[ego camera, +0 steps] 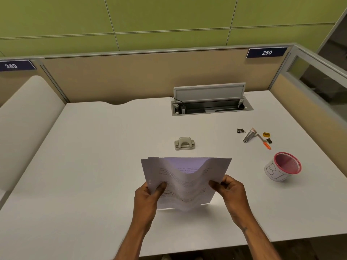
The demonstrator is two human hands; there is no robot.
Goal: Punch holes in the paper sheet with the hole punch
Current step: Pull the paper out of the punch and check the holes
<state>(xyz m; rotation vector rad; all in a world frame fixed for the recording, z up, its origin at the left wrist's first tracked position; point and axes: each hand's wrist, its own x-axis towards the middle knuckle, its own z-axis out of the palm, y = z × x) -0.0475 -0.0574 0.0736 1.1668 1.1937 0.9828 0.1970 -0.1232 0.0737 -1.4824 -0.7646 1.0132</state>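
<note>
I hold a white printed paper sheet (185,182) above the desk, near its front edge. The sheet sags in the middle and its bottom edge rests close to the desktop. My left hand (148,198) pinches its left side, and my right hand (230,192) pinches its right side. A small grey hole punch (184,143) stands on the desk just beyond the sheet's top edge, apart from the paper and from both hands.
On the white desk (97,147), a pink mesh cup (284,167) stands at the right. Behind it lie binder clips (240,130), a stapler (249,136), an orange-handled tool (265,144) and a yellow sharpener (266,134). An open cable hatch (211,104) sits at the back.
</note>
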